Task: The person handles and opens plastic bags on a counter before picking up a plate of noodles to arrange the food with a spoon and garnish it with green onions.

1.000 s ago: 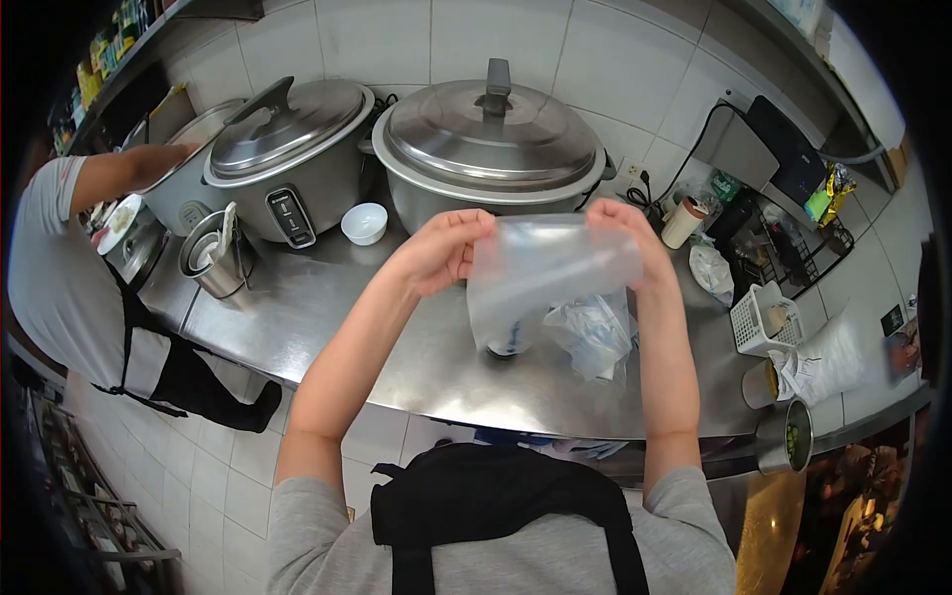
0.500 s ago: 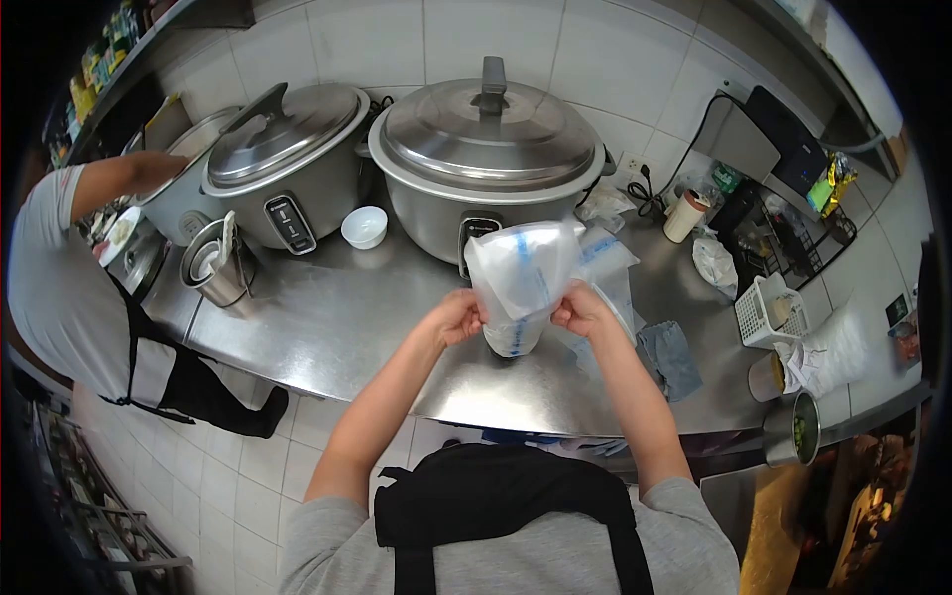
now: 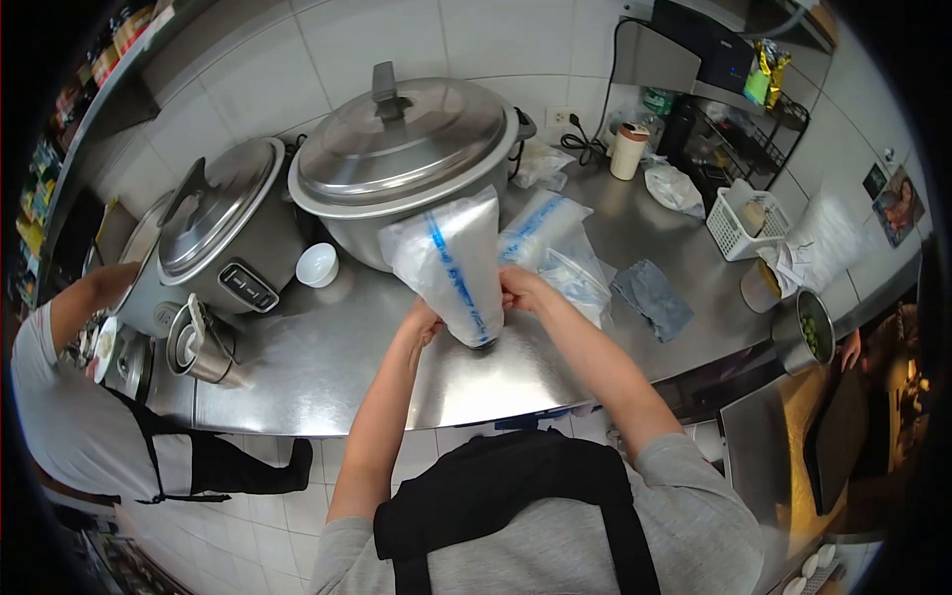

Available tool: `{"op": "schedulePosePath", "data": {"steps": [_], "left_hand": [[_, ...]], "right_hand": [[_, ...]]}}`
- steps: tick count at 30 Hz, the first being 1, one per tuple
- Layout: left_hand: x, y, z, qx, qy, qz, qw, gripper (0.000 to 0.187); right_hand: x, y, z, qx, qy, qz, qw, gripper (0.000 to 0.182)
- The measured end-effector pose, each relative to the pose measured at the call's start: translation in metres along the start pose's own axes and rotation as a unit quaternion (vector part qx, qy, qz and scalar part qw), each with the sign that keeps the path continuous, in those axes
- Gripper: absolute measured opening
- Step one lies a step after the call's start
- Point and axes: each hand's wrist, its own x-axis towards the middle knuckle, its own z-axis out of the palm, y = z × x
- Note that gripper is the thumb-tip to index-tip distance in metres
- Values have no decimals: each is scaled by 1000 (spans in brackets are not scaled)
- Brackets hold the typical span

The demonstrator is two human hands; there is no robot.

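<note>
Between my two hands stands a clear plastic bag (image 3: 451, 263) with a blue printed stripe, wide at the top and narrow at its bottom, just over the steel counter. My left hand (image 3: 424, 322) is closed on its left lower side, fingers partly hidden behind the plastic. My right hand (image 3: 519, 288) pinches its right edge a little higher. What the bag contains, if anything, I cannot make out. More blue-striped plastic bags (image 3: 560, 263) lie flat on the counter just beyond my right hand.
A large rice cooker (image 3: 407, 149) stands behind the bag, another cooker (image 3: 233, 218) to its left. Nearby are a white bowl (image 3: 317, 265), a steel pot of utensils (image 3: 203, 352), a grey cloth (image 3: 654, 299) and a white basket (image 3: 744, 223). A co-worker (image 3: 89, 397) stands at left.
My view has turned to the right. The bag now leans to the left at its top, its blue stripe facing me more fully, and both hands still hold it.
</note>
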Motion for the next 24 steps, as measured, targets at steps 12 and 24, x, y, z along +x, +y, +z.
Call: {"op": "schedulePosePath", "data": {"steps": [12, 24], "left_hand": [[-73, -69, 13, -470, -124, -11, 874, 4], [-84, -73, 15, -84, -25, 169, 982, 20]], "right_hand": [[-66, 70, 1, 338, -121, -94, 929, 12], [-108, 62, 14, -155, 132, -177, 963, 21]]}}
